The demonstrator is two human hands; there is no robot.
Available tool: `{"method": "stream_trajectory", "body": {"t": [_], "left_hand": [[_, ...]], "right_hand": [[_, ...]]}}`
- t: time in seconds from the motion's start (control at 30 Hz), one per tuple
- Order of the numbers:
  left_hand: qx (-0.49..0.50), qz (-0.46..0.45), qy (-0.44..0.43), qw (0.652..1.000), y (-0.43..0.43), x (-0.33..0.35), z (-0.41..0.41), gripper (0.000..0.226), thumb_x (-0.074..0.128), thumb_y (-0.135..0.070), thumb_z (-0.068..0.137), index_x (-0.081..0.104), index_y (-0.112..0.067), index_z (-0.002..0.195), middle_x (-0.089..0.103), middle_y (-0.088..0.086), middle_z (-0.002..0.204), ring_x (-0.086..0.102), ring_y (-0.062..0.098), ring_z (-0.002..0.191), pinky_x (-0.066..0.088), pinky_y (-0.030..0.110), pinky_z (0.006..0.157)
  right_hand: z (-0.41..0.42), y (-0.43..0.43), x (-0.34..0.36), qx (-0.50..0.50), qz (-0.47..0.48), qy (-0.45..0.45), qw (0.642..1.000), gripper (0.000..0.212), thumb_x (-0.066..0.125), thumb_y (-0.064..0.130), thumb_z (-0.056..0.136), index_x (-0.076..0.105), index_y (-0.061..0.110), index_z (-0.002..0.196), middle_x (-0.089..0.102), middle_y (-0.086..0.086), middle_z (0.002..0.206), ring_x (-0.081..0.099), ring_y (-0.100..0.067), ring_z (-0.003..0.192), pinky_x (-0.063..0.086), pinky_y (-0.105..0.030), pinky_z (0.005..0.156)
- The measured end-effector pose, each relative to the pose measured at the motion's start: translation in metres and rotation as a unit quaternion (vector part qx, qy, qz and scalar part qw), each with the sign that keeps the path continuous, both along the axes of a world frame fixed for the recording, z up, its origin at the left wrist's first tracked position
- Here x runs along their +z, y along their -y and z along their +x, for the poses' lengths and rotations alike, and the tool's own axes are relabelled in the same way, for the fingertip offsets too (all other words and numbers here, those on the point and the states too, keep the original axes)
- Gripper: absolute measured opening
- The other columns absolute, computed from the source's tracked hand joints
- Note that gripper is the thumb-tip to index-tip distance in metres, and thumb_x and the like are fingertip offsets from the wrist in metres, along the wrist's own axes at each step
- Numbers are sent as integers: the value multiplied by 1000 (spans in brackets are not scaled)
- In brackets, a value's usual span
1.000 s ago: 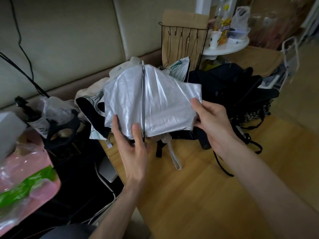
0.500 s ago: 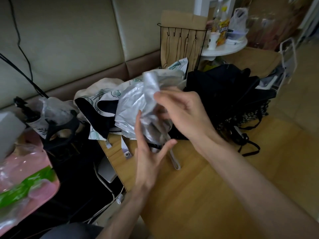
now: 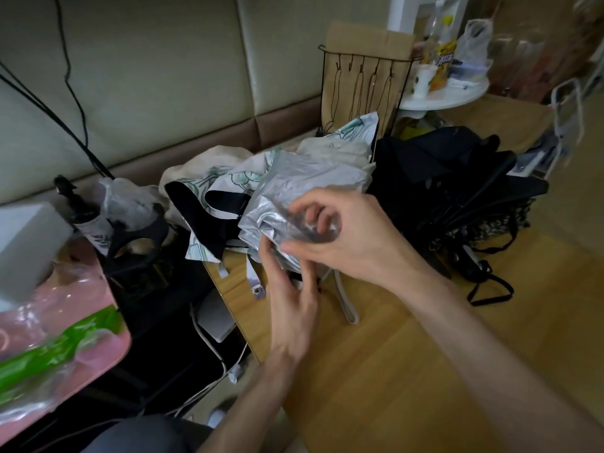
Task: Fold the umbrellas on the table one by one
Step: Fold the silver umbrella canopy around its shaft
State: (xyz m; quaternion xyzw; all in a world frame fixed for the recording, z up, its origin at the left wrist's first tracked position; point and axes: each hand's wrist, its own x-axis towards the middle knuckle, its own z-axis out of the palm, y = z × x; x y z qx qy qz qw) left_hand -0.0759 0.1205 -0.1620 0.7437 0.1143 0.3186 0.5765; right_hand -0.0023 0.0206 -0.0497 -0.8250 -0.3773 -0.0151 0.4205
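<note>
Head view. The silver umbrella [image 3: 294, 191] is held over the near-left part of the wooden table [image 3: 408, 371], with its canopy gathered into a crumpled bundle.

The right hand [image 3: 353, 243] grips the near end of that bundle. Its fingers [image 3: 313, 214] are curled over the fabric and the thumb is closed against it from below. This area is slightly blurred.

The left hand [image 3: 291, 295] is directly below the silver umbrella. Its fingers are straight, close together and pointing up, and the tips touch the underside of the fabric. I cannot tell whether the thumb touches the fabric.

A white strap loop [image 3: 347, 300] hangs from the silver umbrella onto the tabletop, and a tab with a metal snap [image 3: 256, 287] hangs at its left.

A white patterned umbrella with black lining [image 3: 225, 191] lies touching the silver umbrella on the left and behind it. A black umbrella [image 3: 457, 191] lies against it on the right, with its ribs splayed.

A wire hook rack [image 3: 362, 89] stands behind the silver umbrella. A round white side table [image 3: 447, 96] holding bottles is behind it to the right. A pink surface with plastic wrapping [image 3: 81, 322] is well to its left.
</note>
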Motion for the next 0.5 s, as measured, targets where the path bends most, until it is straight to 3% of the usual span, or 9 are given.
{"method": "stream_trajectory", "body": {"t": [0.03, 0.1, 0.17, 0.23, 0.27, 0.37, 0.43, 0.47, 0.5], "left_hand": [[-3, -3, 8, 1000, 1, 0, -1, 52, 44, -55, 106, 18, -52, 150, 58, 39, 118, 61, 32, 69, 52, 46, 61], [0, -9, 8, 1000, 1, 0, -2, 56, 44, -57, 104, 15, -56, 151, 63, 33, 111, 62, 27, 68, 52, 45, 61], [4, -20, 7, 1000, 1, 1, -2, 58, 43, -56, 105, 18, -45, 156, 68, 22, 106, 57, 23, 62, 52, 47, 63], [12, -27, 17, 999, -3, 3, -1, 56, 44, -53, 107, 26, -30, 155, 66, 18, 111, 58, 38, 68, 54, 60, 69], [19, -32, 21, 999, -5, 6, -1, 53, 45, -52, 108, 30, -27, 152, 62, 25, 111, 59, 50, 78, 52, 69, 74], [31, -46, 22, 998, -11, 13, -1, 43, 45, -51, 108, 36, -30, 145, 56, 35, 116, 51, 70, 98, 44, 80, 84], [25, -41, 34, 998, -8, 17, -3, 35, 43, -43, 111, 37, -33, 144, 59, 21, 124, 56, 61, 108, 48, 74, 93], [20, -30, 42, 998, -6, 17, -4, 32, 42, -38, 113, 37, -33, 144, 62, 10, 124, 63, 48, 108, 54, 66, 93], [15, -23, 48, 998, -4, 17, -5, 30, 40, -35, 114, 37, -31, 143, 66, 1, 113, 67, 36, 96, 59, 57, 83]], "right_hand": [[-4, -3, -2, -14, -21, 33, 999, 36, 91, 41, 78, 76, 28, 108, 68, 13, 90, 66, -5, 78, 59, -28, 72], [-10, -8, -7, -35, -4, 66, 997, 17, 87, 32, 83, 75, 27, 94, 70, 14, 80, 67, -5, 73, 61, -36, 73], [-9, -10, -11, -25, 38, 48, 998, 8, 84, 26, 88, 76, 24, 90, 71, 15, 78, 69, -3, 74, 60, -29, 73], [-7, -8, -11, 10, 81, 14, 997, 3, 81, 21, 93, 80, 18, 95, 72, 16, 81, 70, -1, 78, 53, -17, 73], [-7, -6, -11, 30, 96, 2, 995, 4, 78, 18, 96, 80, 16, 99, 72, 16, 82, 70, -3, 80, 51, -15, 74], [-7, -6, -11, 65, 119, -9, 991, 12, 75, 14, 98, 80, 13, 108, 75, 11, 89, 71, -9, 84, 55, -21, 75], [-6, -9, -12, 77, 111, -17, 991, 25, 78, 12, 95, 78, 15, 119, 76, 9, 99, 72, -9, 90, 56, -20, 79], [-5, -11, -11, 93, 98, -35, 990, 32, 78, 11, 94, 76, 16, 126, 76, 8, 106, 72, -7, 94, 57, -20, 84], [-3, -12, -9, 117, 82, -64, 988, 40, 77, 10, 95, 71, 17, 134, 75, 7, 115, 72, -5, 99, 58, -21, 90]]}}
